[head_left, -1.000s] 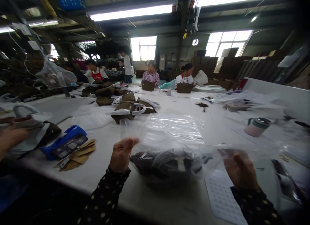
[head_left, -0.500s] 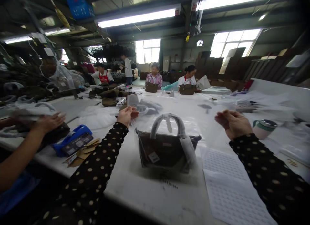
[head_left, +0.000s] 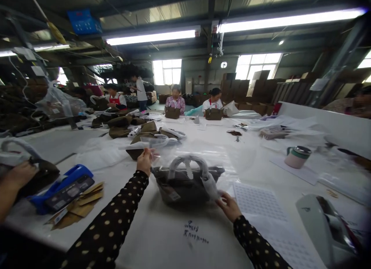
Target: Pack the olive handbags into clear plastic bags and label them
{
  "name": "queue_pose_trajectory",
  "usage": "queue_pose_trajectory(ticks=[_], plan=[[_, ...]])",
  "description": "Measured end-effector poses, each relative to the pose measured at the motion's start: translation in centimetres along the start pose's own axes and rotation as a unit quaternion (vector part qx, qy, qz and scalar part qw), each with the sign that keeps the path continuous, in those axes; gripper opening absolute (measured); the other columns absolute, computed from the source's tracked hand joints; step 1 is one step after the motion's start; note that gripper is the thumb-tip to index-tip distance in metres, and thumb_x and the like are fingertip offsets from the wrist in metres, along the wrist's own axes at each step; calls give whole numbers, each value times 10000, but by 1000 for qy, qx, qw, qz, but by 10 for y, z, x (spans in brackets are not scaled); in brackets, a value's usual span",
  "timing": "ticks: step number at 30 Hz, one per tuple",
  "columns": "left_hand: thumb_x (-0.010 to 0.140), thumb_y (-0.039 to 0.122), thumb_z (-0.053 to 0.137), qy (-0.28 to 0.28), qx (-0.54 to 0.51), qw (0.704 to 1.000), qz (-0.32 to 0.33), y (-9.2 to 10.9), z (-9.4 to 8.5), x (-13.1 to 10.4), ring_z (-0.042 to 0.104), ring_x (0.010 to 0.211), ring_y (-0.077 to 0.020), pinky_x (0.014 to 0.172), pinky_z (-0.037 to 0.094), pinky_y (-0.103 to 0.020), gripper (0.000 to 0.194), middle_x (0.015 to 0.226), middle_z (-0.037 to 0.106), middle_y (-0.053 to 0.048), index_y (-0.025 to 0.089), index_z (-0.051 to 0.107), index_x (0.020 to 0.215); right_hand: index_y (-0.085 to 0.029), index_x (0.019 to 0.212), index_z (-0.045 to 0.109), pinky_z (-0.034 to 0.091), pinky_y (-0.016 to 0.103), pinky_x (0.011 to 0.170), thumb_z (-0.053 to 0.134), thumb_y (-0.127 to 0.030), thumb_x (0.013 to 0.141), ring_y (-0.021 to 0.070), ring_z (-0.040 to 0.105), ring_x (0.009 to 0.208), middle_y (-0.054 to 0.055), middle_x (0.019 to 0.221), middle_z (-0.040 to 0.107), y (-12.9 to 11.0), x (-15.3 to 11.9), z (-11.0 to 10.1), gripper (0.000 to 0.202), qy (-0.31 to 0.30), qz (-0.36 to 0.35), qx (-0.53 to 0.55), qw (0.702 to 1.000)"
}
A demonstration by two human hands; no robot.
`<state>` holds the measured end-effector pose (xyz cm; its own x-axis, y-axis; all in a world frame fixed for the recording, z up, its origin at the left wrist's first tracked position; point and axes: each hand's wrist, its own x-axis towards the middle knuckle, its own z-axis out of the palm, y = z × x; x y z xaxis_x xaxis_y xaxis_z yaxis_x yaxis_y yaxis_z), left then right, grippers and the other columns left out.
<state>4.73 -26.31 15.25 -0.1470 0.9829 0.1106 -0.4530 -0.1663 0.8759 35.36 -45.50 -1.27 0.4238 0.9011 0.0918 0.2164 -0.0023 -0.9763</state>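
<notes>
A dark handbag (head_left: 185,188) stands upright on the white table in front of me, its two handles (head_left: 175,166) wrapped in pale film. A tag shows low on its front left. At its right side hangs a white-wrapped strap (head_left: 210,187). My left hand (head_left: 145,161) is closed at the bag's upper left, pinching clear plastic film (head_left: 155,155). Sheer film also lies behind the handbag; how far it surrounds the handbag I cannot tell. My right hand (head_left: 228,207) is at the lower right, fingertips closed on the wrapped strap's lower end.
Printed sheets (head_left: 255,201), a tape dispenser (head_left: 324,226) and a pink cup (head_left: 297,157) lie to the right. A blue tool (head_left: 62,184), phone (head_left: 69,195) and brown tags (head_left: 79,207) are at left, near a co-worker's hand (head_left: 20,176). More handbags are piled behind.
My right hand has come down and inward from the raised right side to the handbag's strap. My left hand has lowered slightly beside the bag. The view has turned right.
</notes>
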Motion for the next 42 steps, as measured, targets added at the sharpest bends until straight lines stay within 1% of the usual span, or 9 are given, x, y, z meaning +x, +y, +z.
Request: queue_pose_trajectory(ticks=[5,8,15,19,26,33,36,39,42], plan=[[815,452,503,21,-8,1000,-21,-8,1,14,553,404,-102,447,459,-211,342,508,608,-10,121,563,753,-178,722,647,478,324,562,622,-406,622,181,556,549,7,568,595,-4,23,14,250,-127,39,-20,991],[807,448,522,21,-8,999,-42,-7,3,22,536,385,-99,428,446,-208,342,495,593,-10,117,576,738,-187,691,647,481,319,587,618,-419,610,188,566,588,16,598,605,-2,28,16,247,-160,52,-22,985],[827,459,492,7,-4,997,-79,-5,12,29,502,366,-96,405,422,-215,354,497,584,-13,132,574,717,-197,634,519,463,319,558,460,-538,664,181,533,548,6,522,520,16,37,15,348,18,87,-30,996],[829,471,482,6,-11,996,-87,-9,19,31,493,363,-91,421,431,-228,370,511,587,-16,131,568,712,-194,828,531,457,317,726,527,-582,609,199,566,795,35,783,603,21,32,12,446,100,75,-53,991],[827,468,490,25,-11,996,-90,-13,23,35,486,353,-91,400,398,-212,366,493,585,-12,130,564,707,-201,514,523,431,334,602,608,-496,530,213,545,604,26,525,549,23,39,15,307,19,97,-86,991],[869,395,445,39,-15,995,-85,-7,22,36,481,335,-96,408,403,-224,349,467,571,-7,127,557,675,-242,544,606,443,355,563,660,-379,482,206,546,538,1,527,587,29,41,32,160,-66,94,-51,992],[855,390,479,38,-20,997,-71,0,19,32,487,353,-91,413,405,-215,339,476,574,-3,126,563,661,-245,572,611,456,378,548,754,-334,358,221,551,544,3,544,587,24,38,8,272,-59,82,-35,994],[851,393,487,22,-39,998,-45,8,15,29,517,399,-94,437,424,-217,332,535,601,-9,127,574,673,-271,1003,586,489,394,717,710,-547,444,242,590,874,53,957,627,-3,41,-41,636,21,34,40,998],[843,410,494,-18,-65,997,-25,13,11,26,548,450,-99,478,451,-228,347,587,621,-27,120,590,678,-334,1269,372,393,385,937,671,-631,528,208,425,1187,52,1304,443,-56,50,-79,852,110,-69,188,974]])
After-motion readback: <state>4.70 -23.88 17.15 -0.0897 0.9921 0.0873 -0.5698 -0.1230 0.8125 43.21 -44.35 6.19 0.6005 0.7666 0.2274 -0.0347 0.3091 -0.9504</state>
